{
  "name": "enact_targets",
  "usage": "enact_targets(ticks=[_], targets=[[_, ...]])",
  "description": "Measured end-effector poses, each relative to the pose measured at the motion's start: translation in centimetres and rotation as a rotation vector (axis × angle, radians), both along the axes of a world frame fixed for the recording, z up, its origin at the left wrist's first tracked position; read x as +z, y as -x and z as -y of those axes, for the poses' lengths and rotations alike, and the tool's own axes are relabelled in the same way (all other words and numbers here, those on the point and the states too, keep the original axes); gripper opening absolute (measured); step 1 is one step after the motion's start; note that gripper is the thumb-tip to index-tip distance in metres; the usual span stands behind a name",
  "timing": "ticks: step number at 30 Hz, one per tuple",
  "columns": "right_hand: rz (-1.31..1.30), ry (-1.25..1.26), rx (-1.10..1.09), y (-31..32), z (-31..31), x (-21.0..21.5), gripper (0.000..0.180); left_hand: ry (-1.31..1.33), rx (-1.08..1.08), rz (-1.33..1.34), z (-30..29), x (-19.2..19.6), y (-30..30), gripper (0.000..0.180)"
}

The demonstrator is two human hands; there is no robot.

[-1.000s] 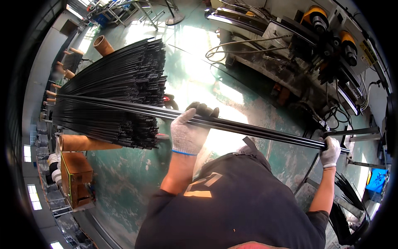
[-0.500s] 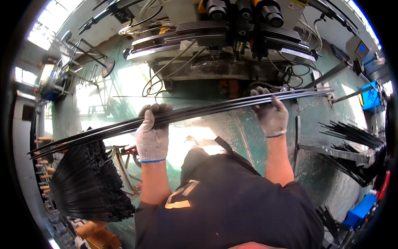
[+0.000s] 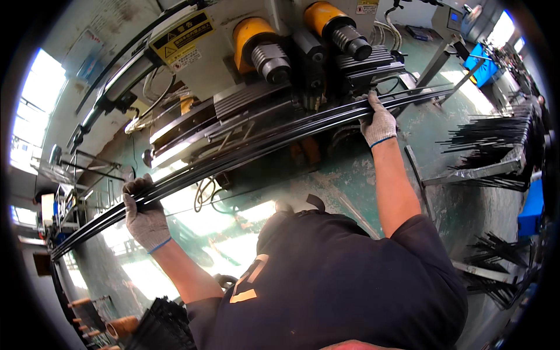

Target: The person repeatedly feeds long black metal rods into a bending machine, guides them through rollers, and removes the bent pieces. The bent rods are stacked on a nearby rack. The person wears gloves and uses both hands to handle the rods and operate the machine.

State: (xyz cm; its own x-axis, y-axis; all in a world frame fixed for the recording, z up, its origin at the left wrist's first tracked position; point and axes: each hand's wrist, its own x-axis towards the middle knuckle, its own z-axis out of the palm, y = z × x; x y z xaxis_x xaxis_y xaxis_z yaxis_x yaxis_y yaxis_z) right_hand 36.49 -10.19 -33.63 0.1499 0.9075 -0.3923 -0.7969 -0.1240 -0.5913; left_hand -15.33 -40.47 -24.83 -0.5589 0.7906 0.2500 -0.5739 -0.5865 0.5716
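A bundle of several long, thin black metal bars (image 3: 251, 146) spans the view, slanting from the lower left up to the right. Toward its left part, my left hand (image 3: 144, 214), in a whitish knit glove, is closed round the bars with the thumb on the near side. My right hand (image 3: 378, 121), gloved alike, grips them nearer their right end, with the thumb on top. Just beyond the bars stands a machine with grey ribbed beds (image 3: 252, 100) and two orange-collared spindles (image 3: 269, 58); the bars hide part of its front edge.
Black bars are stacked on a metal rack (image 3: 496, 166) at the right. Another dark bundle (image 3: 160, 326) lies at the lower left. A jointed machine arm (image 3: 111, 96) stands at the upper left. Loose cables (image 3: 207, 195) hang below the machine, over the green floor (image 3: 332, 195).
The machine now appears closer. Both hands have carried the bars forward, and my left hand has moved outward to the left along with them. The bars slant more steeply.
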Motion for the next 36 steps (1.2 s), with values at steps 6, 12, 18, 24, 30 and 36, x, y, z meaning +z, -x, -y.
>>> enact_targets(ticks=[6,12,18,24,30,36], targets=[[-0.187,-0.155,0.225,5.3,-2.7,1.2,0.023,0.319,0.18,0.17,-7.7,-3.5,6.1,0.032],[0.594,-0.17,0.038,8.2,-7.2,-1.2,0.023,0.292,0.024,0.207,-11.7,-4.4,6.7,0.025],[0.218,-0.087,-0.152,11.5,-11.8,-2.0,0.034,0.47,0.147,0.378,-15.0,-10.8,10.2,0.031],[0.024,0.007,0.056,14.2,-10.4,2.4,0.025,0.531,0.15,0.361,-18.8,-14.5,10.3,0.024],[1.578,-0.384,0.131,11.7,-14.8,-7.7,0.052,0.602,0.095,0.337,-23.1,-13.4,3.7,0.025],[1.441,-0.053,0.205,12.2,-13.1,-0.7,0.058,0.346,-0.067,0.392,-21.6,-14.0,7.9,0.035]])
